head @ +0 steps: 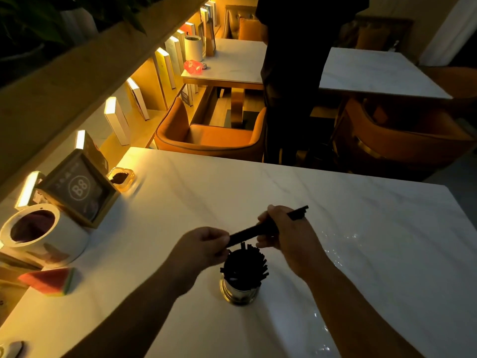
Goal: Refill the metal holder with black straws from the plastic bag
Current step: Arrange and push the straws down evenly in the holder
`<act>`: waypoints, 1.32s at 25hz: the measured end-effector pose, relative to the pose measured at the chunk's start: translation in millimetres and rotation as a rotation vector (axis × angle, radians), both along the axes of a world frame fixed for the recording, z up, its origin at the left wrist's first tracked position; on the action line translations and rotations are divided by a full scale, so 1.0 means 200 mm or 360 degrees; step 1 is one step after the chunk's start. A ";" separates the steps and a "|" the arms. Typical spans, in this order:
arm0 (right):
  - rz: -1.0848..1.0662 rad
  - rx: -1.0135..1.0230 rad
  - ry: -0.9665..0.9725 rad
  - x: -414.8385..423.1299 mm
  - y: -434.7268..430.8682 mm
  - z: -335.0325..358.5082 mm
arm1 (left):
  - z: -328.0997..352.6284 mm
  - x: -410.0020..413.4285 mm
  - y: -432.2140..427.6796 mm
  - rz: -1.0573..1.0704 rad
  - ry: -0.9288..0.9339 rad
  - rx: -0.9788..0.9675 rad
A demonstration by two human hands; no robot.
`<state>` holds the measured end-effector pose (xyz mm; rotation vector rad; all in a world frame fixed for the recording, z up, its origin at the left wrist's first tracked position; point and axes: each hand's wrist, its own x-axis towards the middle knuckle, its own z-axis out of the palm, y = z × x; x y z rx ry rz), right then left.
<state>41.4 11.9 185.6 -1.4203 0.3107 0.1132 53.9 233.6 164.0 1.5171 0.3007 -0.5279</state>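
On the white marble table point(348, 202) a white round tub point(69, 236) stood at the left beside a framed B8 sign point(80, 188), with a glass ashtray point(121, 178) farther back, a watermelon-slice piece point(49, 280) nearer, and an orange chair point(206, 136) beyond the far edge, next to a standing person in dark clothes point(291, 73).

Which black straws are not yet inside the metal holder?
The bundle held by the left hand and right hand, lying nearly level above the metal holder; the other straws stand inside it.
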 end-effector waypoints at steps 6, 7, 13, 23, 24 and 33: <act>0.0165 -0.0874 -0.0063 -0.09 0.00 -0.13 | -0.21 -0.15 -0.01 -0.0870 -0.0771 0.1302; 0.0273 -0.0934 -0.0063 -0.12 0.02 -0.17 | -0.23 -0.17 -0.03 -0.0993 -0.0802 0.1333; 0.0165 -0.1217 0.0003 -0.21 -0.10 -0.34 | -0.31 -0.20 -0.19 -0.1163 -0.0951 0.1555; 0.0414 -0.1155 0.0199 -0.24 -0.07 -0.49 | -0.29 -0.09 -0.26 -0.1146 -0.1103 0.1601; 0.0402 -0.1167 0.0189 -0.24 -0.07 -0.49 | -0.27 -0.08 -0.25 -0.1146 -0.1105 0.1592; 0.0275 -0.1286 0.0110 -0.18 -0.10 -0.36 | 0.05 0.09 -0.11 -0.0987 -0.1031 0.1452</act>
